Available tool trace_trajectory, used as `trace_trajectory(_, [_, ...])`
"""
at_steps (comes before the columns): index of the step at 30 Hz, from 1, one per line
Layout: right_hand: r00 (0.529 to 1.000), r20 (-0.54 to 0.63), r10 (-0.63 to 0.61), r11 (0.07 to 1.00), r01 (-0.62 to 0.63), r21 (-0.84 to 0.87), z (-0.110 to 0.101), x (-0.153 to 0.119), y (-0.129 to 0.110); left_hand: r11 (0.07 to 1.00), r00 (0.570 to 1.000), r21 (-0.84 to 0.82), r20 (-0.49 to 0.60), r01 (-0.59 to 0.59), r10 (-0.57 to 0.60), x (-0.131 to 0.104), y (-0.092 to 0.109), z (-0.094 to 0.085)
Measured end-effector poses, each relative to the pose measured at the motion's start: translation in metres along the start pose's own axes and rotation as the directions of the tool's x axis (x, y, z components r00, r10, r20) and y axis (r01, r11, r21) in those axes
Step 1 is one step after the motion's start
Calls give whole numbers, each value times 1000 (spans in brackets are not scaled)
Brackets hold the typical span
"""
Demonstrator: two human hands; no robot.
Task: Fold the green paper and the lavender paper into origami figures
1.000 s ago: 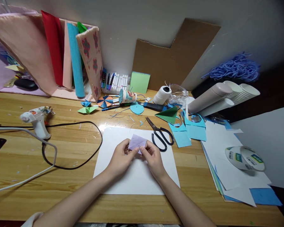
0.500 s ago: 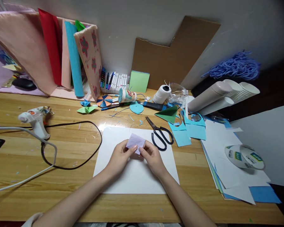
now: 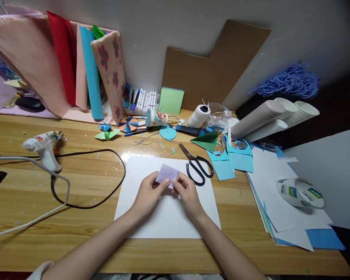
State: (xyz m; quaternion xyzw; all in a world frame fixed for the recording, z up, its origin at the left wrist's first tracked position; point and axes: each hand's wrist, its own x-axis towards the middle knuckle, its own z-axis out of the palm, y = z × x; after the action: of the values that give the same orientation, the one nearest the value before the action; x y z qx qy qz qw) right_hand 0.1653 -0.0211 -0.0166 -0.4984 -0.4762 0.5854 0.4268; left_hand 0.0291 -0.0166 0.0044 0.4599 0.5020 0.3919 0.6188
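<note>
A small piece of purple paper, creased and apparently folded, is held up between both hands over a white sheet. My left hand pinches its left side, thumb lying across the front. On the lower right edge, my right hand grips the paper with thumb and fingertips. The fingers behind the paper are hidden. Black-handled scissors lie to the right, partly on the white sheet, blades pointing away from me.
A white glue gun with looping cables stands at left. Along the back are markers, a spool of white thread and cut blue paper. At right, a tape roll sits on stacked paper.
Both hands stay in nearly the same place on the purple paper. The right thumb and fingertips have shifted slightly along its lower edge.
</note>
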Motion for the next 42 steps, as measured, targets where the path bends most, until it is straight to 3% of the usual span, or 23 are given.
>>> trace_trajectory(3, [999, 26, -18, 999, 19, -29, -5, 2, -1, 1000, 1000, 16, 6, -1, 1, 1, 1, -2])
trace_trajectory(8, [982, -75, -174, 967, 156, -200, -8, 0, -7, 996, 999, 86, -47, 17, -13, 3, 4, -7])
trace_trajectory(15, [941, 112, -319, 883, 338, -325, -10, -3, -12, 997, 997, 73, -80, 16, -10, 4, 7, -10])
trace_trajectory(21, [883, 128, -451, 794, 463, -394, -19, -3, -8, 997, 998, 65, -50, 33, -30, 3, 5, -10])
trace_trajectory(27, [916, -29, -400, 837, 353, -418, -20, -1, -17, 977, 995, 210, -85, -28, 46, 0, 1, -9])
trace_trajectory(31, [927, -24, -373, 855, 334, -397, -18, 1, -19, 964, 996, 254, -31, -74, 85, -4, 0, -8])
trace_trajectory(36, [919, -38, -392, 865, 354, -354, -19, 1, -14, 951, 988, 285, -65, -118, 142, -6, 3, -6])
trace_trajectory(42, [908, -60, -415, 864, 373, -338, -20, 1, -12, 953, 989, 267, 8, -144, 147, -5, 5, -6])
